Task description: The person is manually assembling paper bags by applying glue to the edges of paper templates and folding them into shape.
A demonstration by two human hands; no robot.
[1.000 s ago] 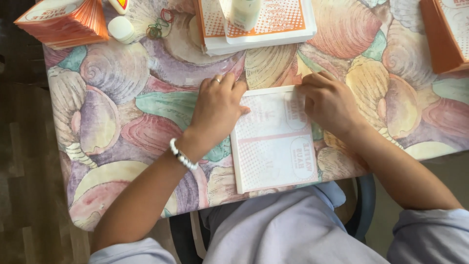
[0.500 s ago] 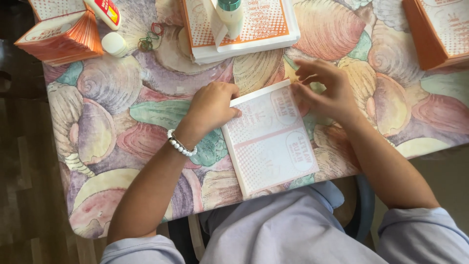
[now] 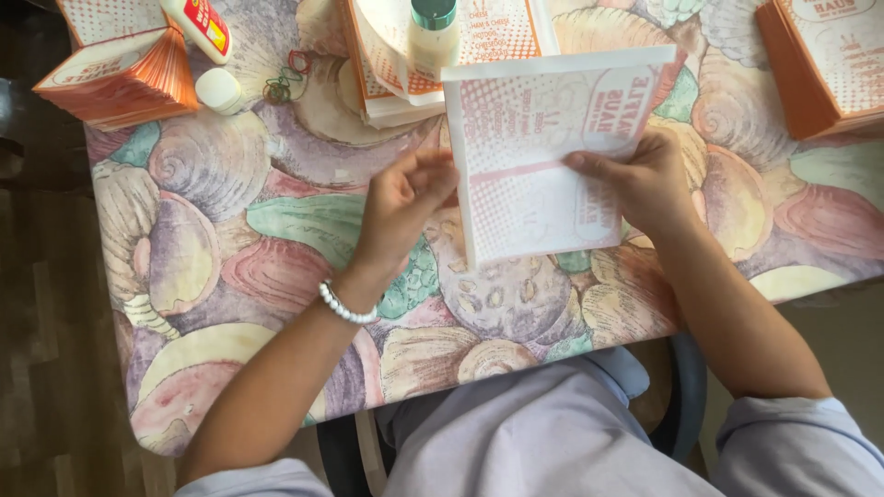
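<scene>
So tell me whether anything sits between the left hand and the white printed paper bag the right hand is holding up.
Nothing visible does. The left hand hovers beside the white printed paper bag, which the right hand grips.

The paper bag [image 3: 543, 156], flat and white with a red-orange dotted print, is being held lifted above the shell-patterned tablecloth [image 3: 276, 230], its upper edge tilting away from the person. The right hand [image 3: 645, 179] is gripping its right edge at mid-height. The left hand [image 3: 405, 198] is touching its left edge.

Soft daylight, faint shadows (slightly blurry)
</scene>
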